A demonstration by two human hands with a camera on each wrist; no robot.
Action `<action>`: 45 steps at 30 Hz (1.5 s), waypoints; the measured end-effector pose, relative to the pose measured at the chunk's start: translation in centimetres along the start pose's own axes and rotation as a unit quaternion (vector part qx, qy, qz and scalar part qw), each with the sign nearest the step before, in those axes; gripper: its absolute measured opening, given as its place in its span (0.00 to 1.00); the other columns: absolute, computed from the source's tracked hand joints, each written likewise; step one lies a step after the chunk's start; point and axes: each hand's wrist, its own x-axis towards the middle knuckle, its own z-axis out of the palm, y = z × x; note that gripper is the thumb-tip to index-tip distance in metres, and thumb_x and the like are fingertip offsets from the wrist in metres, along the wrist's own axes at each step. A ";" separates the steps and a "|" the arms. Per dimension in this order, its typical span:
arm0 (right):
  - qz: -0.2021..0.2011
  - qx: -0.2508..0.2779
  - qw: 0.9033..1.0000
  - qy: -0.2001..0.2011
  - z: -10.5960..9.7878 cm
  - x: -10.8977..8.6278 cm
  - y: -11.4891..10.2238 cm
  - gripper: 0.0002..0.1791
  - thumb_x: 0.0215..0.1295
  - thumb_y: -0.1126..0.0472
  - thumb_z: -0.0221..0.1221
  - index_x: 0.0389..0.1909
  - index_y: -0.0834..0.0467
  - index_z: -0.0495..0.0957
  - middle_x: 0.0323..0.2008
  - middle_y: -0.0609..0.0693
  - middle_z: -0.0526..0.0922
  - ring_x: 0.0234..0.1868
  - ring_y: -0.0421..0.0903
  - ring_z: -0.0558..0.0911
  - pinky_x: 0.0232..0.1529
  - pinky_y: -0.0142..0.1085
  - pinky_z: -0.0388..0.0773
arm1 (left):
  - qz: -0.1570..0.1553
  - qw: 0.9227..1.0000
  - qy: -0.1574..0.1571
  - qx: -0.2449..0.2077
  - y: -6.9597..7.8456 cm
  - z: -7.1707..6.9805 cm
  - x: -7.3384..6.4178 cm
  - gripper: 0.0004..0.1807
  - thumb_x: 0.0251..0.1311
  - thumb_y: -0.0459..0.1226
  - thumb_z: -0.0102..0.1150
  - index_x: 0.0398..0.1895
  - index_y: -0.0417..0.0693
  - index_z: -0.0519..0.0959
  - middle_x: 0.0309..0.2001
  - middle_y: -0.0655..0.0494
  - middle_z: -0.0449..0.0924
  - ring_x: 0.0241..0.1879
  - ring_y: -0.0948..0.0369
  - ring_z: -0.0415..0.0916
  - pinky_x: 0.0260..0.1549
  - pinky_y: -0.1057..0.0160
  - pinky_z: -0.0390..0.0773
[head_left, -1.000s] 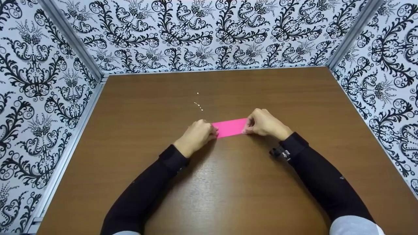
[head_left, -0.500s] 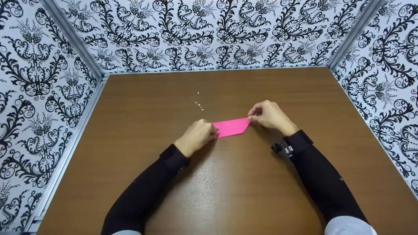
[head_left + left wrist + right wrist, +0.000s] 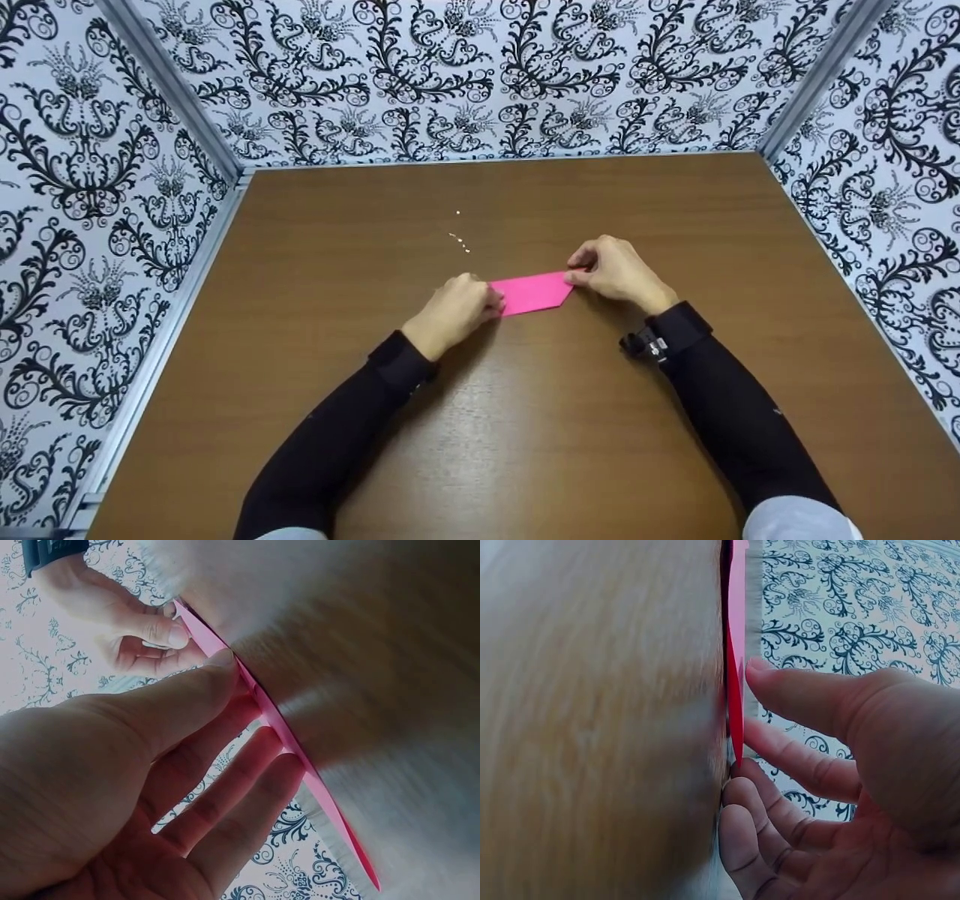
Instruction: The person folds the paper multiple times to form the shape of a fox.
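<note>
At a brown wood-grain tabletop (image 3: 480,450), by the bare left hand (image 3: 454,311) and bare right hand (image 3: 619,271) opposite ends of a flat, bright-pink paper strip (image 3: 532,292) are pinched, small white specks (image 3: 467,250) being scattered beyond it.

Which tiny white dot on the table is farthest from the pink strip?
The lone dot nearest the back wall. The other dots make a short slanting row closer to the pink strip and the left hand.
</note>
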 end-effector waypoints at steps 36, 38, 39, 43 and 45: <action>0.022 0.089 0.996 -0.019 0.1 -0.1 -0.1 0.05 0.81 0.64 0.73 0.45 0.61 0.88 0.36 0.59 0.95 0.30 0.46 0.91 0.29 0.28 0.85 | -0.001 1.000 -0.014 -0.014 -0.2 -0.2 -0.3 0.03 0.77 0.36 0.77 0.41 0.48 0.96 0.41 0.53 0.98 0.46 0.46 0.95 0.49 0.44 0.95; 0.024 0.094 0.995 -0.018 0.0 -0.1 -0.1 0.05 0.80 0.64 0.74 0.45 0.61 0.88 0.36 0.59 0.95 0.30 0.46 0.91 0.29 0.28 0.85 | 0.001 1.000 -0.014 -0.016 -0.2 -0.2 -0.3 0.04 0.77 0.35 0.77 0.41 0.47 0.95 0.41 0.52 0.97 0.45 0.47 0.94 0.49 0.44 0.95; 0.026 0.097 0.995 -0.019 -0.1 -0.1 -0.1 0.05 0.80 0.63 0.74 0.45 0.62 0.88 0.36 0.59 0.95 0.30 0.46 0.91 0.28 0.28 0.85 | 0.004 1.000 -0.013 -0.017 -0.2 -0.2 -0.3 0.04 0.77 0.35 0.77 0.40 0.47 0.95 0.41 0.52 0.97 0.45 0.47 0.94 0.49 0.44 0.95; 0.030 0.103 0.994 -0.023 -0.2 -0.1 -0.1 0.06 0.81 0.63 0.74 0.45 0.62 0.89 0.37 0.59 0.95 0.30 0.45 0.91 0.29 0.28 0.85 | 0.014 1.000 -0.007 -0.016 -0.3 -0.2 -0.3 0.04 0.76 0.34 0.77 0.40 0.46 0.95 0.40 0.52 0.98 0.43 0.47 0.94 0.49 0.45 0.95; 0.032 0.105 0.994 -0.026 -0.2 -0.1 -0.1 0.06 0.81 0.63 0.74 0.45 0.62 0.89 0.37 0.59 0.95 0.30 0.45 0.91 0.29 0.28 0.85 | 0.015 1.000 -0.004 -0.013 -0.4 -0.3 -0.3 0.03 0.76 0.35 0.77 0.41 0.46 0.95 0.41 0.52 0.98 0.43 0.48 0.95 0.50 0.45 0.95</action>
